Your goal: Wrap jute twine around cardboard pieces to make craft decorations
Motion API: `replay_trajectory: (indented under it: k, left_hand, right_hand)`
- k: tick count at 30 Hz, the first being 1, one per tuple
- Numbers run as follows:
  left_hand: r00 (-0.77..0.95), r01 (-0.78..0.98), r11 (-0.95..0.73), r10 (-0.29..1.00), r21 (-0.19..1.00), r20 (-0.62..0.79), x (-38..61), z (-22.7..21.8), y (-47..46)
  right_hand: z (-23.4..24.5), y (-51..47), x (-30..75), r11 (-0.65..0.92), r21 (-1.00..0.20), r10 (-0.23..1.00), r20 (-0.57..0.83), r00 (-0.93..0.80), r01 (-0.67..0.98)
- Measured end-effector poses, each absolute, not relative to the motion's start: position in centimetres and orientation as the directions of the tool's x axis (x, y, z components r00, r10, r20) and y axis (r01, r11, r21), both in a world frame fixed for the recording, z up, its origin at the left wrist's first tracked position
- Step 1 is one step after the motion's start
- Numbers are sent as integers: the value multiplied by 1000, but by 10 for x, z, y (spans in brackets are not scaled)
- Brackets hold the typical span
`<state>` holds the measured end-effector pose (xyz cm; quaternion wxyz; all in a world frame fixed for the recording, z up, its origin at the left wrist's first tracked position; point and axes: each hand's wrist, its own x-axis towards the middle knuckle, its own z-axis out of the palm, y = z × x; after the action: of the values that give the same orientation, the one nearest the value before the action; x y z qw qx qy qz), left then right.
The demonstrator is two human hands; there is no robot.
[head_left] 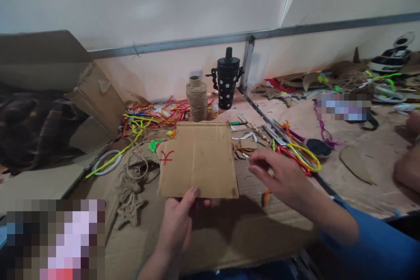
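Observation:
My left hand (pixel 177 223) pinches the near edge of a flat brown cardboard piece (pixel 200 159), thumb on top, holding it over the table. The cardboard has a red mark near its left edge. My right hand (pixel 275 175) hovers just right of the cardboard, fingers loosely curled and blurred by motion, with nothing plainly in them. It is close to the red and yellow scissors (pixel 300 155) lying on the table.
A twine spool (pixel 197 98) and a black flowered bottle (pixel 227 81) stand at the back by the wall. Coloured pipe cleaners (pixel 154 116), loose twine (pixel 136 170) and cardboard scraps litter the table. Another person's hand (pixel 408 168) shows at the right edge.

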<state>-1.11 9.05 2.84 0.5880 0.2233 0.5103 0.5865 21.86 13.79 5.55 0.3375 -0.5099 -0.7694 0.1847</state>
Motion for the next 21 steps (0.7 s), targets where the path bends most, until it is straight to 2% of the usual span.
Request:
replay_trajectory:
  k: [3,5,8,10,12,15,17,18,20,21]
  left_hand:
    - [-196,-494,198,923,846,-331,-11,29,89]
    - [-161,-485,214,931,848,-327,-9,29,88]
    - [-96,-434,239,946,868,-309,-8,27,86]
    - [-35,-389,260,955,884,-296,-8,25,86]
    - [-37,-367,224,966,903,-255,-13,22,85]
    - [-283,-314,-54,958,948,-39,-27,20,78]
    - [-428,-149,-239,890,959,156,-38,18,67]
    - [-435,-36,-292,866,956,248,-44,16,60]
    - [-241,257,-290,905,922,351,-54,12,48]
    - [-60,397,-354,911,847,409,-57,10,43]
  right_hand:
    - [42,118,210,181,-844,945,6,-328,505]
    - [33,112,199,31,-946,916,-103,-388,324]
    - [27,112,183,-136,-991,907,-132,-399,18]
    - [29,115,180,-160,-982,925,-114,-363,-101]
    - [32,119,186,-154,-982,947,-115,-302,-110]
    - [35,124,209,-173,-985,965,-165,-205,-21]
    - [31,124,226,-165,-982,969,-178,-173,88]
    - [27,122,233,-163,-975,966,-188,-176,148]
    - [17,116,241,-170,-952,957,-221,-190,255]
    - [12,112,242,-175,-938,950,-241,-199,298]
